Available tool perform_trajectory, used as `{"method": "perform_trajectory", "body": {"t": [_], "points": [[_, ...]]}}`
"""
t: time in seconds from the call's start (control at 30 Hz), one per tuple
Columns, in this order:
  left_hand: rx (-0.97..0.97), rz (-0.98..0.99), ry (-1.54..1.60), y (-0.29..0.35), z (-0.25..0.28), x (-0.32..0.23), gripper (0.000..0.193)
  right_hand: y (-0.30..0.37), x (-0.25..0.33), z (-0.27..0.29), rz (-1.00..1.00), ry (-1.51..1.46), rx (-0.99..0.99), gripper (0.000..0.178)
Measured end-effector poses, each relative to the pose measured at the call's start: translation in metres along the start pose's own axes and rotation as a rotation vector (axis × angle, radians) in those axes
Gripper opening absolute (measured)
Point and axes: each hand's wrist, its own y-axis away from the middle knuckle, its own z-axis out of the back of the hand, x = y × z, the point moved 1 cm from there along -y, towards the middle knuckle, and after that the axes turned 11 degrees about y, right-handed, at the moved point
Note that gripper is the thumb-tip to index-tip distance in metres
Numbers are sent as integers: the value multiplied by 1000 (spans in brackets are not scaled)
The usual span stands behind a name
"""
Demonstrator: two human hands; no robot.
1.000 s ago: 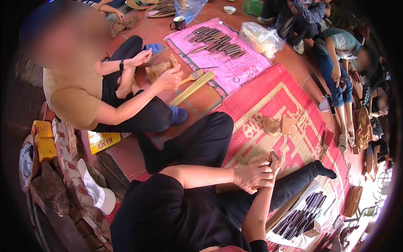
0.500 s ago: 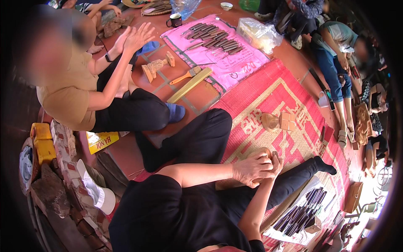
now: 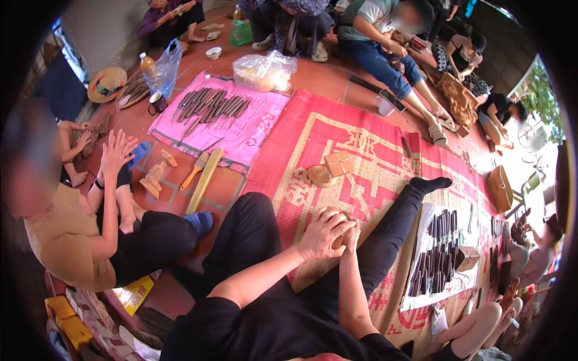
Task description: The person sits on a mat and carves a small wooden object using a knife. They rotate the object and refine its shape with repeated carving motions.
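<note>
My left hand (image 3: 323,233) is closed over a rounded brown wooden piece (image 3: 339,241), low above the mat between my legs. Against its other side my right hand (image 3: 351,236) is closed too. Fingers cover most of the piece, so its full shape is hidden. Just beyond my hands, a wooden block (image 3: 339,163) with crossing lines on its face sits beside a rounded wooden piece (image 3: 320,175). Both are on the red and tan woven mat (image 3: 283,135).
Dark-handled tools (image 3: 211,105) cover a pink cloth at far left; more tools (image 3: 438,253) lie right of my leg. At left sits a co-worker (image 3: 66,234), palms raised together, near a carved wooden figure (image 3: 158,174), a brush (image 3: 194,171) and a yellowish bar (image 3: 205,180).
My view has swung, so the scene sits farther left and lower, with more of the right side showing. Both hands still hold the wooden piece. The co-worker's palms stay raised.
</note>
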Motion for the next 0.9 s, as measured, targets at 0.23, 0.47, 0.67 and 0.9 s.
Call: {"method": "perform_trajectory", "body": {"t": [0.23,0.47,0.67,0.9], "points": [[-6,-33,-34,5,-4,-9,67,-11,9,19,42,364,-233,21],[-145,29,-39,4,13,2,64,25,4,-21,346,857,-207,21],[-180,69,-51,5,17,3,63,7,24,-37,81,555,-350,16],[-251,172,-55,4,24,20,63,38,-1,-42,178,582,-252,27]]}}
